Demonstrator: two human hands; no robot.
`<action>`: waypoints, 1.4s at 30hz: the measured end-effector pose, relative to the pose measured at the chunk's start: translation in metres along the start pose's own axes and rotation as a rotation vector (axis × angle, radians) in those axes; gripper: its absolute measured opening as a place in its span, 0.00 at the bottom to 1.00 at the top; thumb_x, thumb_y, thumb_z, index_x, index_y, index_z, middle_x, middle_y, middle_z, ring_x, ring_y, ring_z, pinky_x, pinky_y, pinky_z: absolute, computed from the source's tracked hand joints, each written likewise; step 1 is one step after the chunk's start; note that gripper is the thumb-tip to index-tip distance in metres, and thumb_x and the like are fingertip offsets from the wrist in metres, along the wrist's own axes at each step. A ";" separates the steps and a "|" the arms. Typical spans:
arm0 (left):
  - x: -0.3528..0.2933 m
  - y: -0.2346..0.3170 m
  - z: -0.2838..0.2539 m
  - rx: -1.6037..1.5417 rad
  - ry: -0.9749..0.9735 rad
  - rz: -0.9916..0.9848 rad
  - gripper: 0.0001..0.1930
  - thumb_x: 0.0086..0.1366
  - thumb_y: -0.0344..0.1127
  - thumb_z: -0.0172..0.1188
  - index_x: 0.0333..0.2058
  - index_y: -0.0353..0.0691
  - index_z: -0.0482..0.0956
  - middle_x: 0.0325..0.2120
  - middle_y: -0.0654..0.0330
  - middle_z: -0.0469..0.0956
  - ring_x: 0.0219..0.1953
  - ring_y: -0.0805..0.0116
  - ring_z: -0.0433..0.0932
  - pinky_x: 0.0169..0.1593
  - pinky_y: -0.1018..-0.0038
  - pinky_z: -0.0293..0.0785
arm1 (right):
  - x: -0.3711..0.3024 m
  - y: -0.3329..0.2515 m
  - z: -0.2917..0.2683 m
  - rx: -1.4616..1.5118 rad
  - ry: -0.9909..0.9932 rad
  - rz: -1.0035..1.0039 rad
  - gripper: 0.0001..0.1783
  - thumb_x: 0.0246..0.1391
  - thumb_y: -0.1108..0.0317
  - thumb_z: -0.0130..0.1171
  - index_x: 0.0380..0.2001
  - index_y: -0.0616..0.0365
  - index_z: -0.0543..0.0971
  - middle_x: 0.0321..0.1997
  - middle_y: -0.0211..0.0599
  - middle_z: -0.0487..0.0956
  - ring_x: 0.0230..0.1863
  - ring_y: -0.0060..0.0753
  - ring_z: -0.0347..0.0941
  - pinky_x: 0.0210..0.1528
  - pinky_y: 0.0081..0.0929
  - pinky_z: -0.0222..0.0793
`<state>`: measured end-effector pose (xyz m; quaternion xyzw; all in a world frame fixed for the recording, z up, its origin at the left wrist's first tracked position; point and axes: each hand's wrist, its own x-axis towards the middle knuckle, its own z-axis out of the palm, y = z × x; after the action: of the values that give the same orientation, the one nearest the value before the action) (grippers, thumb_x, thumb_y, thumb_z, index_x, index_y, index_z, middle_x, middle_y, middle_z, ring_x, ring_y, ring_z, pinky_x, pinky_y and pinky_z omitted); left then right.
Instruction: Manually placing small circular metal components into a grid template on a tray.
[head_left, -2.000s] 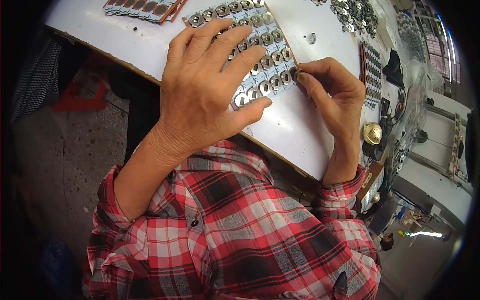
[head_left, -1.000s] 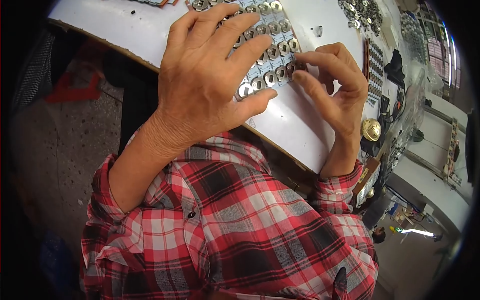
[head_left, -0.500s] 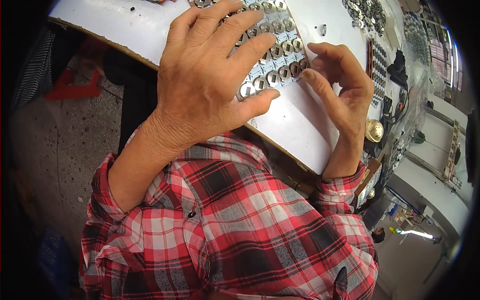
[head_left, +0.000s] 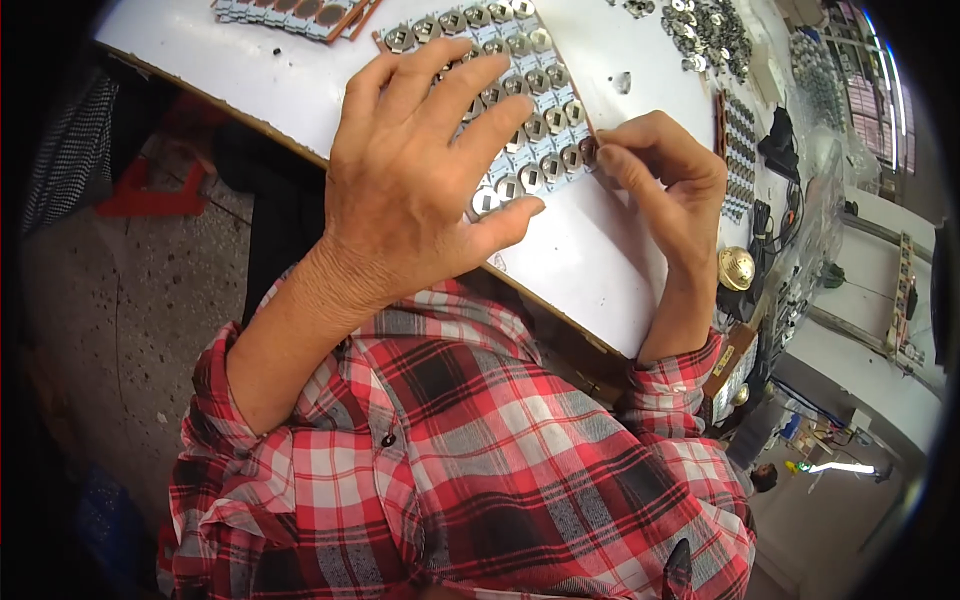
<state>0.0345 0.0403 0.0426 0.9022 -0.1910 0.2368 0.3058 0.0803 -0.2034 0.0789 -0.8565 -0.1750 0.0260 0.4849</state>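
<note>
A light-blue circuit board panel [head_left: 548,98] lies on the white table, with rows of round silvery metal pieces set on it. My left hand [head_left: 400,170] rests over its left part, palm down, fingers spread, hiding many of the pieces. At the panel's near right corner, my right hand [head_left: 675,190] has thumb and forefinger pinched together beside a darker, coppery round piece [head_left: 587,150]. Whether those fingertips grip this piece or the panel's edge cannot be made out.
Stacked boards [head_left: 300,15] with brown discs lie at the far left. Loose metal pieces [head_left: 705,35] are heaped at the far right. Another filled panel [head_left: 738,150], a black object [head_left: 785,145] and a brass-coloured dome [head_left: 736,268] stand along the right. The table edge [head_left: 220,95] runs diagonally nearby.
My right thumb and forefinger have come together at the panel's corner. In the picture the table and panel sit slightly lower, showing more of the far boards. My left hand stays spread on the panel.
</note>
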 end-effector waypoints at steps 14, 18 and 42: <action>0.020 -0.002 -0.017 0.038 -0.097 0.031 0.59 0.34 0.60 0.82 0.66 0.39 0.69 0.66 0.42 0.66 0.70 0.42 0.62 0.70 0.49 0.55 | 0.009 0.015 -0.004 -0.296 0.218 -0.024 0.20 0.58 0.77 0.65 0.55 0.57 0.82 0.38 0.24 0.78 0.31 0.12 0.68 0.34 0.14 0.66; 0.039 0.006 -0.014 0.158 -0.267 0.047 0.59 0.38 0.62 0.79 0.67 0.37 0.66 0.65 0.34 0.65 0.69 0.38 0.61 0.71 0.49 0.53 | -0.018 0.002 -0.006 -0.242 0.285 -0.009 0.24 0.56 0.79 0.64 0.58 0.57 0.79 0.36 0.25 0.77 0.27 0.11 0.68 0.30 0.15 0.65; 0.226 0.159 0.179 0.093 -0.607 0.487 0.58 0.38 0.70 0.74 0.61 0.33 0.73 0.48 0.42 0.78 0.53 0.46 0.78 0.58 0.56 0.70 | -0.107 -0.017 0.025 -0.014 0.269 -0.185 0.13 0.44 0.77 0.69 0.36 0.59 0.81 0.31 0.39 0.77 0.30 0.44 0.77 0.32 0.36 0.72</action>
<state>0.1963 -0.2375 0.1133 0.8723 -0.4704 0.0332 0.1291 -0.0297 -0.2098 0.0669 -0.8358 -0.1867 -0.1348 0.4984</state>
